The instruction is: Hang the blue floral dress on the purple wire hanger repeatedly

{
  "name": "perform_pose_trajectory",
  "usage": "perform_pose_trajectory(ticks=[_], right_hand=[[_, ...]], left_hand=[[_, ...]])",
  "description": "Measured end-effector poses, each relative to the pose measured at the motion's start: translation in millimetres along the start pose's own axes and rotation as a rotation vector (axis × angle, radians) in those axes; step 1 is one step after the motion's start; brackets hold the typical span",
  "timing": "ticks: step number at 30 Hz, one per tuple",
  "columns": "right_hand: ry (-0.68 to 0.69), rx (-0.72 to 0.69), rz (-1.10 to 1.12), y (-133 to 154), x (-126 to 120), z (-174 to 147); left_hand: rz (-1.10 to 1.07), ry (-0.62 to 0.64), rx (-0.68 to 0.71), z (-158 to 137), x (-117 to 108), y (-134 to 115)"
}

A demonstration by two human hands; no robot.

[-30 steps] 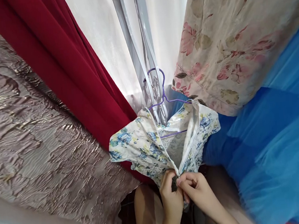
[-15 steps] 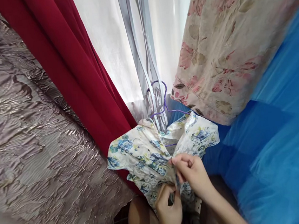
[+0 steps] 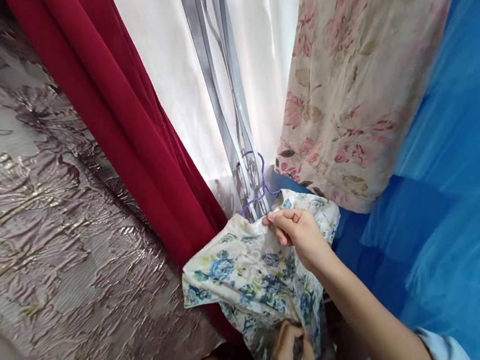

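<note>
A white garment with blue and yellow flowers [image 3: 245, 276] hangs on a purple hanger [image 3: 264, 175] in front of me. My right hand [image 3: 298, 231] is closed in a pinch at the top of the garment's front opening, near the neckline. Lower down, my left hand [image 3: 294, 350] pinches the same front edge, thumb and forefinger together. Between the two hands the edge runs taut in a nearly straight line. What exactly lies between the right fingertips, a zipper pull or just cloth, is too small to tell.
Grey and white straps [image 3: 233, 107] hang behind the hanger, before a white curtain [image 3: 160, 52]. A red cloth [image 3: 121, 140] and a textured mauve fabric [image 3: 27, 223] hang at left. On the right are a pink-flowered cloth [image 3: 334, 97] and blue tulle [image 3: 450, 210].
My right hand has moved up along the front opening to the neckline, drawing the edges together. My left hand has shifted down and right. The garment has tilted, and the view has shifted slightly.
</note>
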State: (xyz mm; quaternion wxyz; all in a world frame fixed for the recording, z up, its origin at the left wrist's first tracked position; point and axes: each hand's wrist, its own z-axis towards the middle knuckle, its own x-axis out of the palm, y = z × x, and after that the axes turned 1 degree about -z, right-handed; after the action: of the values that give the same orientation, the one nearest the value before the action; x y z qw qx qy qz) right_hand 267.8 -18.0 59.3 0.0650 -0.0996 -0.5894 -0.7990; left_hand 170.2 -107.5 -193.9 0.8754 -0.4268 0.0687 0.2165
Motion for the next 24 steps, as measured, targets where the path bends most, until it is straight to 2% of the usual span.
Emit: perform_pose_trajectory(ticks=[3,6,8,12,14,16,17,19,24], right_hand=[[0.01,0.023,0.0,-3,-1,0],[-0.002,0.042,0.002,-8,-2,-5],[0.001,0.035,-0.011,-8,-4,-10],[0.003,-0.012,-0.049,-2,-8,-20],[0.008,-0.028,-0.059,2,-9,-24],[0.019,-0.041,-0.068,4,-9,-27],[0.023,-0.049,-0.076,5,-9,-27],[0.033,-0.065,-0.089,5,-8,-26],[0.068,-0.089,-0.053,-12,-2,-18]], left_hand=[[-0.006,-0.038,-0.045,2,-1,1],[-0.028,-0.072,-0.032,32,-19,-17],[-0.039,-0.072,0.035,67,-38,-38],[-0.082,-0.117,0.317,157,-75,-84],[-0.053,-0.016,0.397,198,-87,-103],[0.039,0.176,0.446,226,-93,-115],[0.074,0.241,0.468,235,-95,-119],[0.103,0.263,0.518,243,-94,-123],[0.104,0.041,0.557,241,-91,-129]])
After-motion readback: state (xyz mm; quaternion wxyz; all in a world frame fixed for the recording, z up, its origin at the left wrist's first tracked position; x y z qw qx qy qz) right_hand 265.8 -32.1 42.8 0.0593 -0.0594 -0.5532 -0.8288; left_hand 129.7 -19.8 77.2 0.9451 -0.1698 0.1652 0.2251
